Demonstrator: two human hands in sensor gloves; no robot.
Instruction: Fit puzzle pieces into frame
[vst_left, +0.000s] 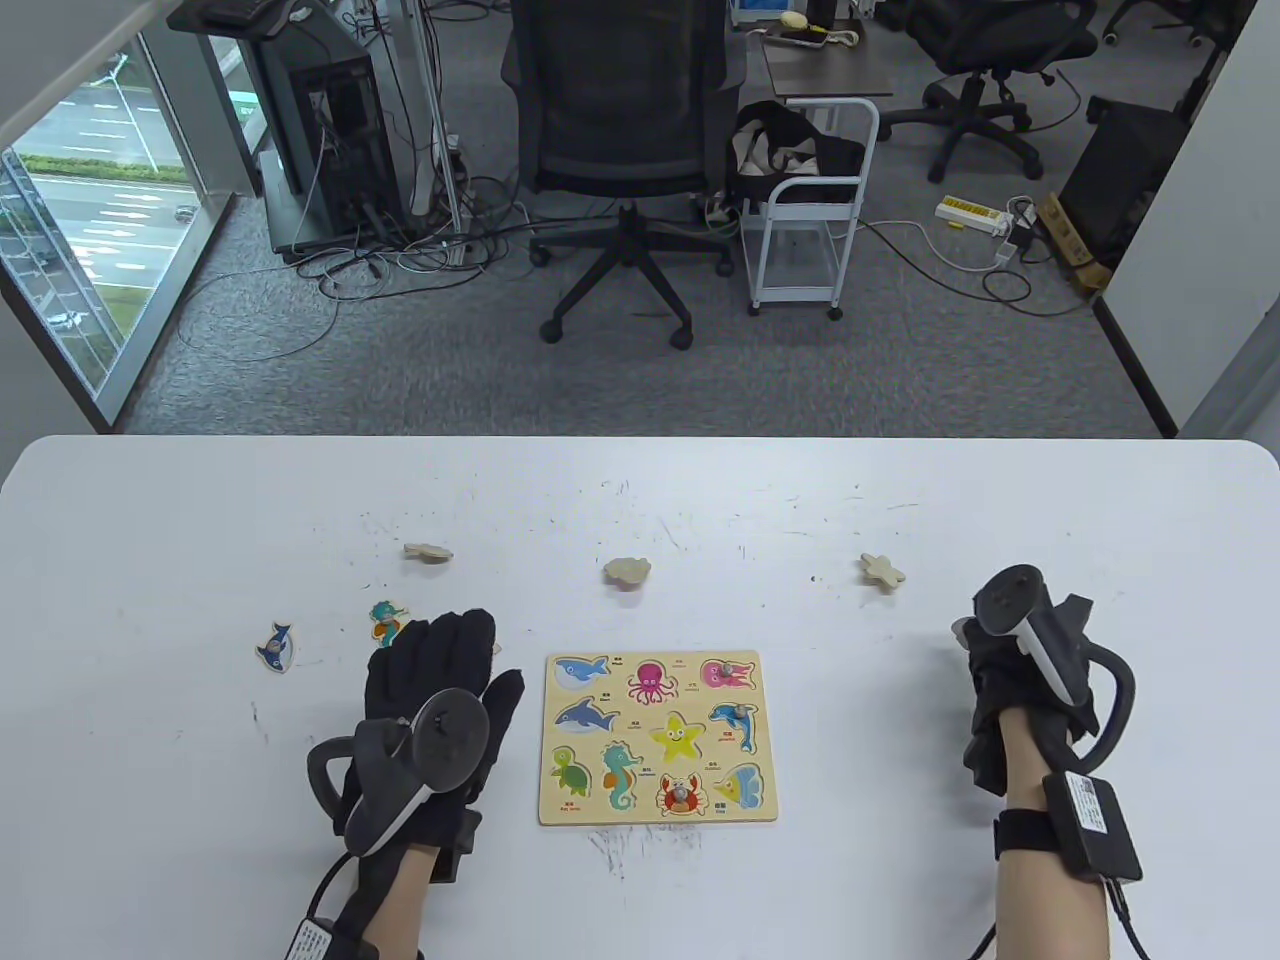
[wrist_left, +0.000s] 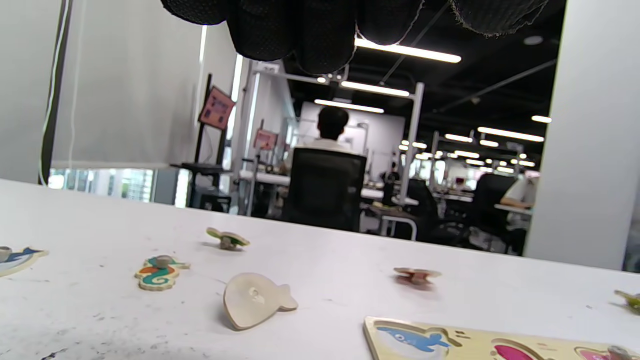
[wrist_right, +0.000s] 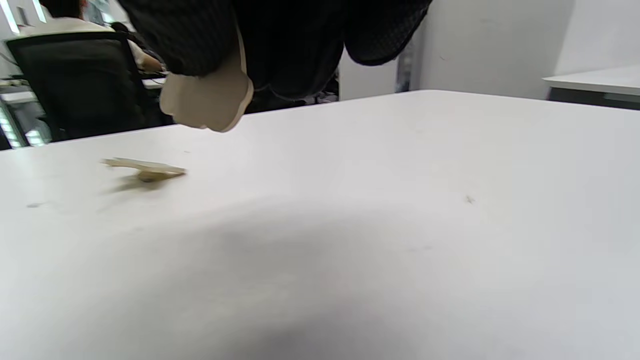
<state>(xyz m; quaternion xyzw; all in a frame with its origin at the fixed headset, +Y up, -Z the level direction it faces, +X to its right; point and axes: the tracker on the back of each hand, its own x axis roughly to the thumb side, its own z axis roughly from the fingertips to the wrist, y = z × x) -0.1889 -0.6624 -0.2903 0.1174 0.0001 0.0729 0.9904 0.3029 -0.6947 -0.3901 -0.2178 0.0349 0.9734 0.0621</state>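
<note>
White bench (vst_left: 900, 480) carries the frame (vst_left: 658, 737) at lower centre. Right hand (vst_left: 1010, 690) pinches a piece (wrist_right: 207, 102) – thin, stiff, light; take its knob. Left hand (vst_left: 440, 700) lies spread, holding nothing.

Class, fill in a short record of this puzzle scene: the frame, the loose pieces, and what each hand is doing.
frame: wooden sea-animal puzzle board, flat on the white table, between the hands
loose pieces face up: blue dolphin piece, orange-and-teal seahorse piece
loose pieces face down: three plain wooden shapes; a fish-shaped one by the left hand
left hand: spread flat, holds nothing
right hand: grips a pale wooden piece above the table
</note>
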